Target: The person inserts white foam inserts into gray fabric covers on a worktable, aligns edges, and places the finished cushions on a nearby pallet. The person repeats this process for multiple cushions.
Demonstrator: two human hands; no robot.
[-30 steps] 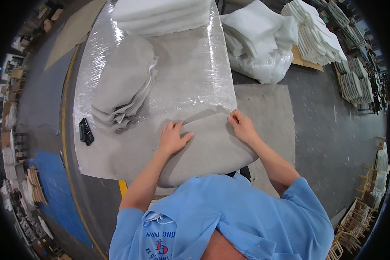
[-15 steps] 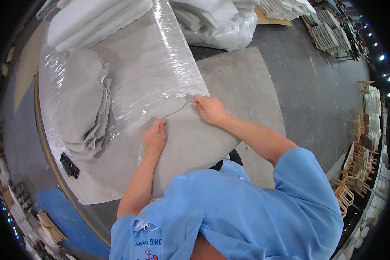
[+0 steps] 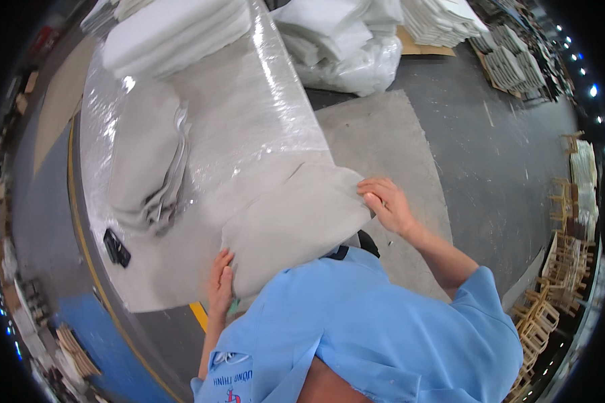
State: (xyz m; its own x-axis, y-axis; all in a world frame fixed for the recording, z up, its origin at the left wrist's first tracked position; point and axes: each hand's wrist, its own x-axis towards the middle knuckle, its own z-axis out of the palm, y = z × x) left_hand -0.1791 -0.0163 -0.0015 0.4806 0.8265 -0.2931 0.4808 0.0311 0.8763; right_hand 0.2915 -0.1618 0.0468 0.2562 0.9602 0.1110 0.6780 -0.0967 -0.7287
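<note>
left hand (image 3: 220, 281), right hand (image 3: 388, 207) | farther apart than before | grey fabric (image 3: 292, 218) between

Plain grey fabric (image 3: 296, 218), light-blue shirt (image 3: 376, 322) (red-and-blue emblem (image 3: 232, 395)), white padding (image 3: 178, 37), yellow floor line (image 3: 71, 161)

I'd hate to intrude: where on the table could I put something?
Bare: the wrapped stretch between the grey stack, white pads and grey piece; also the near corner between the black object and left hand. Crowded: the far end under the pads; the near edge under the piece.
</note>
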